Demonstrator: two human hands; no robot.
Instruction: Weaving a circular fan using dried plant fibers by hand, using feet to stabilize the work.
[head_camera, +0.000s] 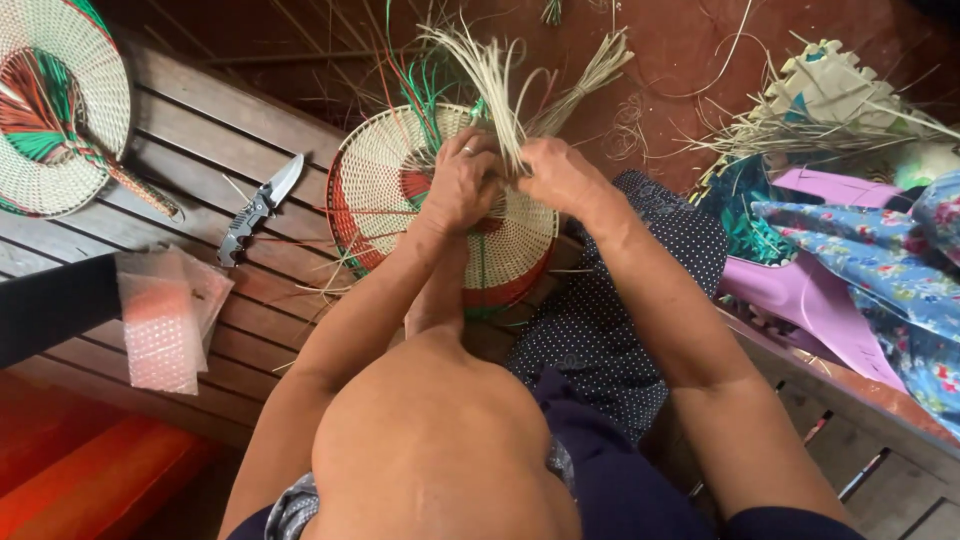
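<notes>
1. Slatted dark wooden bench underneath, reddish floor beyond at 12 o'clock, littered with loose strands.
2. Head view, centre: round woven fan in cream with red and green bands, propped on edge against a raised knee, probably for steadiness while weaving.
3. Left hand closed on the fan's middle, ring visible, pinning the weave flat.
4. Right hand closed around pale reed strands, pulled upward toward 12 o'clock, seemingly to keep them taut and separate.
5. Toward 9 o'clock: folding knife open, within easy reach; pink bubble wrap below it.
6. At 10 o'clock: finished fan laid aside flat.
7. At 3 o'clock: flowered cloth over purple plastic.
</notes>
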